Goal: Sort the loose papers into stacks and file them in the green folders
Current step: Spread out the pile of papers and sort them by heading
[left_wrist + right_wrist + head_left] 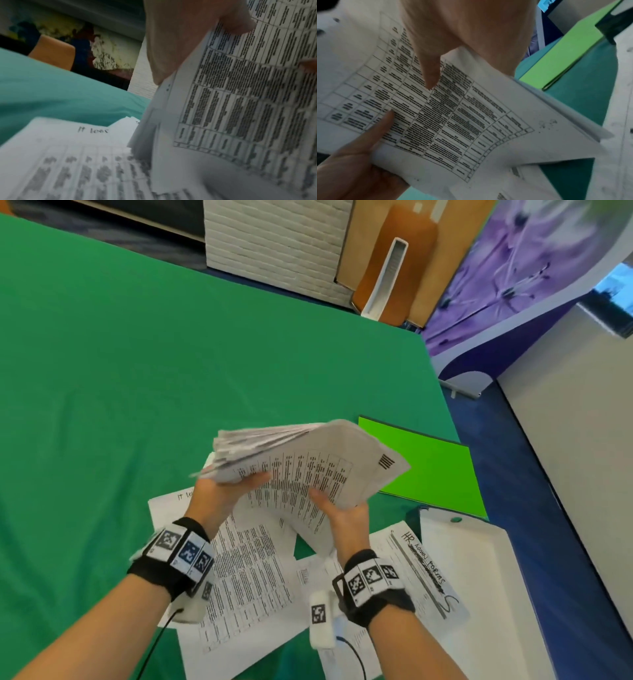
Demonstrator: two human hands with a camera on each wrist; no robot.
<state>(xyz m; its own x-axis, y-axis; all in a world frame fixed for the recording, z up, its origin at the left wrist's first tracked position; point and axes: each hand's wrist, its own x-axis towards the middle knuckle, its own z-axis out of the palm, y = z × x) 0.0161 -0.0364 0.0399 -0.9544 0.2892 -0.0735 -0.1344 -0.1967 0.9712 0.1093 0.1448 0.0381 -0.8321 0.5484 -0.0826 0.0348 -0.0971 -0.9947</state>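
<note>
A thick stack of printed papers [308, 463] hangs lifted and tilted above the green table [137, 371], its top page a dense table of text. My left hand [222, 491] grips the stack's left edge with the thumb on top. Gripping the near right edge is my right hand [342, 510], thumb also on the page. In the left wrist view my left hand [185, 37] presses the stack [240, 101]. In the right wrist view my right hand [467, 29] holds the stack [453, 115]. A bright green folder [435, 470] lies shut, flat, beyond the stack to the right; the folder [559, 56] also shows past the papers.
Loose sheets lie under my hands: a printed table sheet [250, 580], a handwritten-headed page [77, 142], and a form marked "HR admin forms" [424, 573]. A white wallet [479, 583] sits at the near right table edge. Chairs and panels stand beyond the far edge.
</note>
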